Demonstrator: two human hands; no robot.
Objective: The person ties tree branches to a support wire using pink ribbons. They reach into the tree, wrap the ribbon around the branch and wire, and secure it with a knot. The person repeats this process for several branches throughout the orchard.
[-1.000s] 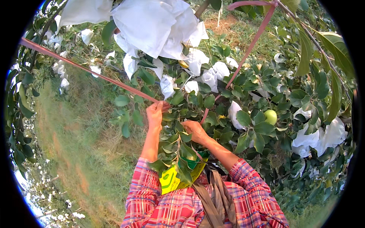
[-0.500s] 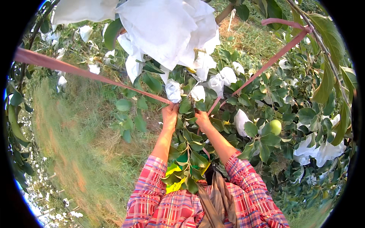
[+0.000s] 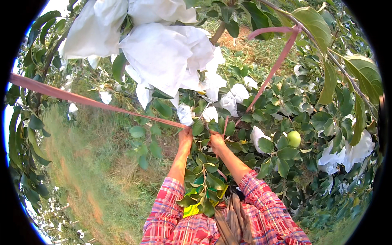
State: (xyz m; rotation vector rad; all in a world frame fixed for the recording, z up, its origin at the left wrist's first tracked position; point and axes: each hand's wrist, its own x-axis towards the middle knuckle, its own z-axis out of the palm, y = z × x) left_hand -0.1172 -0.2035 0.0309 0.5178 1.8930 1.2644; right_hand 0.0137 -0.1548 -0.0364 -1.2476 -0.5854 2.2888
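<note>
A long pink ribbon (image 3: pixel 98 105) runs taut from the far left down to my left hand (image 3: pixel 185 139), whose fingers are closed on its end. Close by on the right, my right hand (image 3: pixel 217 141) is closed too, its fingertips partly behind leaves; a pink strand (image 3: pixel 226 125) meets it there. Another length of pink ribbon (image 3: pixel 274 69) slants down from a branch at the upper right. Between my hands hangs a leafy branch (image 3: pixel 204 167). Just above them, small white bags (image 3: pixel 185 114) sit among the leaves.
Large white bags (image 3: pixel 157 57) hang overhead at upper centre. A green apple (image 3: pixel 293 139) shows among the foliage on the right, with more white bags (image 3: pixel 345 155) beyond. Grass (image 3: pixel 94 175) lies to the left. A yellow-green item (image 3: pixel 192 210) is against my chest.
The view has tilted, so the bags and my hands appear lower in the picture. Both hands stay close together at the same branch, the left still on the ribbon.
</note>
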